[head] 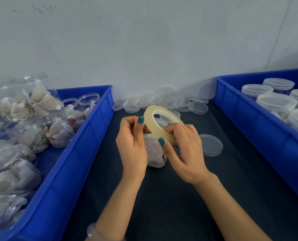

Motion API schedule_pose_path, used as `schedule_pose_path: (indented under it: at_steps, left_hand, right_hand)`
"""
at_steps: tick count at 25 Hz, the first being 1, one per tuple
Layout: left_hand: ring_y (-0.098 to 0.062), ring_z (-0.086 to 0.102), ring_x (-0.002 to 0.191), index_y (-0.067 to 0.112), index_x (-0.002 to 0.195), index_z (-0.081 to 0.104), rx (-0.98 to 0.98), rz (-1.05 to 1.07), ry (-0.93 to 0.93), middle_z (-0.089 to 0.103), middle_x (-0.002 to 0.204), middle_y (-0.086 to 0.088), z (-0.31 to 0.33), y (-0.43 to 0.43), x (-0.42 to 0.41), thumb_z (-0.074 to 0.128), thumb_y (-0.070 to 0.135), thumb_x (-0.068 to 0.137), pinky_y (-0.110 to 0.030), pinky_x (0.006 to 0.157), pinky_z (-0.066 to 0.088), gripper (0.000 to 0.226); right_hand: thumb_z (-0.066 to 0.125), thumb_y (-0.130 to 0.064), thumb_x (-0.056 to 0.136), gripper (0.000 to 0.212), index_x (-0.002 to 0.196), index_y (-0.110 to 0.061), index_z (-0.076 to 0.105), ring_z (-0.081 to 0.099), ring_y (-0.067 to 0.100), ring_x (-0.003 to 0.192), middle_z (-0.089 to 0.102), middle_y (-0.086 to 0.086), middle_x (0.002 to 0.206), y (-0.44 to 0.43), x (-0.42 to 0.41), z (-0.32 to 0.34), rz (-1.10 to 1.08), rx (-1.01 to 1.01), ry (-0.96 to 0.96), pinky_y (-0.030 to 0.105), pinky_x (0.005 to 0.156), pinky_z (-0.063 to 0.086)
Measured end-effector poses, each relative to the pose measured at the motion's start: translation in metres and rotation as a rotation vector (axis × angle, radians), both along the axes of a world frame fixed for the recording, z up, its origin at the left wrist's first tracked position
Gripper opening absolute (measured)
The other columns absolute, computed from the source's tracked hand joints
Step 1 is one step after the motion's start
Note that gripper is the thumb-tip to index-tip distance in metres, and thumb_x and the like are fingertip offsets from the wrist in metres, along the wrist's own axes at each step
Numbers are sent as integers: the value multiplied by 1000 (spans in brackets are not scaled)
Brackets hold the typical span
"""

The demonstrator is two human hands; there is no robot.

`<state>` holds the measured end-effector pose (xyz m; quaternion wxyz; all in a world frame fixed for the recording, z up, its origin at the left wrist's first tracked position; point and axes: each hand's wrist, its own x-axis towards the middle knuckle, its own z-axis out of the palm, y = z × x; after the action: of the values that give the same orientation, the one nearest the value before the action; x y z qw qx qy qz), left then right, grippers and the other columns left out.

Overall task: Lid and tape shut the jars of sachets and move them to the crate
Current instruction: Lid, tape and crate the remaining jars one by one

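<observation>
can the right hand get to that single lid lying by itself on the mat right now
Probably not straight away. The lone lid lies bare on the mat, just right of the right hand, with nothing between them, but that hand's fingers are closed on the tape roll.

Two blue crates (85, 153), one tape roll (155, 126), two hands (132, 145).
</observation>
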<state>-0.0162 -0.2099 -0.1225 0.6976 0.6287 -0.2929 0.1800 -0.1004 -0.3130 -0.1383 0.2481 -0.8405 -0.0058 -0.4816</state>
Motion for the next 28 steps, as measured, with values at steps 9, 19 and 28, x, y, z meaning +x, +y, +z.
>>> schedule_pose_path:
  at_steps: [9, 19, 28]
  left_hand:
    - [-8, 50, 82, 22, 100, 45, 298, -31, -478, 51, 95, 3, -7, 12, 18, 41, 52, 102, -22, 72, 46, 30]
    - [-15, 47, 75, 15, 91, 49, 441, 181, -977, 61, 81, -7, -10, 12, 6, 42, 21, 105, -27, 68, 41, 17]
    - [-14, 63, 88, 9, 109, 63, 200, -99, -466, 66, 103, 1, -5, 21, 8, 52, 49, 98, -29, 76, 52, 43]
  right_hand:
    - [43, -38, 97, 28, 91, -15, 58, 48, 4, 79, 54, -14, 84, -5, -7, -3, 27, 68, -4, 25, 76, 34]
    - [48, -37, 98, 30, 99, -12, 65, 56, 12, 78, 61, -10, 85, -18, -7, 2, -248, -102, 31, 27, 80, 33]
    - [37, -21, 90, 38, 121, -13, 56, 46, 16, 85, 50, -7, 92, -15, -12, 3, -179, -202, 130, 28, 86, 26]
